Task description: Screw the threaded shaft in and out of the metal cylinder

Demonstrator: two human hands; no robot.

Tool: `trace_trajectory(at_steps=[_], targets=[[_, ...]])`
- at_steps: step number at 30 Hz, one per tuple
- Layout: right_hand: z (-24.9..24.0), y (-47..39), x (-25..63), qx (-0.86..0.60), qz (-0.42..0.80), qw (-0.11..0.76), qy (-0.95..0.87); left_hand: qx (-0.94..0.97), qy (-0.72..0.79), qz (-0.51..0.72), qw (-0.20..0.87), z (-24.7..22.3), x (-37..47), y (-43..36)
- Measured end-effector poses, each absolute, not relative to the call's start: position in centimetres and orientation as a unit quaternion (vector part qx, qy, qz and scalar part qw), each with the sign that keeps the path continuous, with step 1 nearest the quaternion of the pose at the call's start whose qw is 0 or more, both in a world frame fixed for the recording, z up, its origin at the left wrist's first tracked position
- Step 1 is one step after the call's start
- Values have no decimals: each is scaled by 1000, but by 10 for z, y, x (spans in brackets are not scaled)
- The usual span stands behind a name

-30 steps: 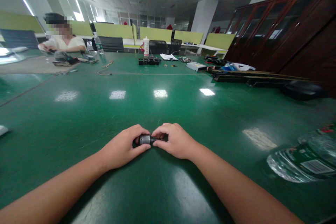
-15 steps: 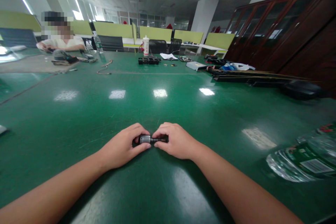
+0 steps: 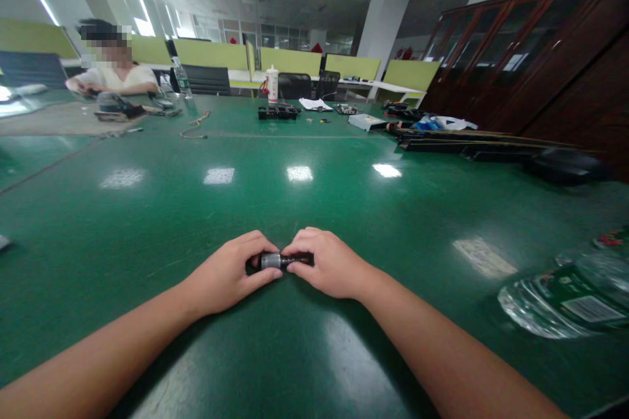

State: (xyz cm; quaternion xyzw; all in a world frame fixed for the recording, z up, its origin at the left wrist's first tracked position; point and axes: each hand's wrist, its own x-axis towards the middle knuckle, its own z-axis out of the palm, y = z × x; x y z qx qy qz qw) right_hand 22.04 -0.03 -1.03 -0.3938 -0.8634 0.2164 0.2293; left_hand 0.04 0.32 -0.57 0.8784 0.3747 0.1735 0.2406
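Observation:
Just above the green table (image 3: 255,193), both hands hold a small silver cylinder (image 3: 270,261) from its two ends. From its right side runs a dark, ribbed, shaft-like part (image 3: 287,261); its exact kind I cannot make out. My left hand (image 3: 233,273) is closed round the silver body, thumb at the near side and fingers at the far side. On the right, the thumb and fingers of my right hand (image 3: 327,263) pinch the dark part. The fingertips of the two hands nearly meet. Both outer ends of the piece are partly hidden by the palms.
A large clear bottle with a green label (image 3: 570,298) lies at the right. Farther back are a black part (image 3: 278,112), a white cup (image 3: 272,85), a grey metal box (image 3: 366,122), long dark strips (image 3: 457,143) and a cord (image 3: 196,127). A person (image 3: 118,78) sits across, far left.

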Motion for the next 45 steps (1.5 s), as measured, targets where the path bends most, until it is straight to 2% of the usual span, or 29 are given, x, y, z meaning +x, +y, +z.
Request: trace_trajectory(at_steps=[45], targets=[[-3,0,224,-407,219,211,-861,865,398,170,252,-2,1,1]])
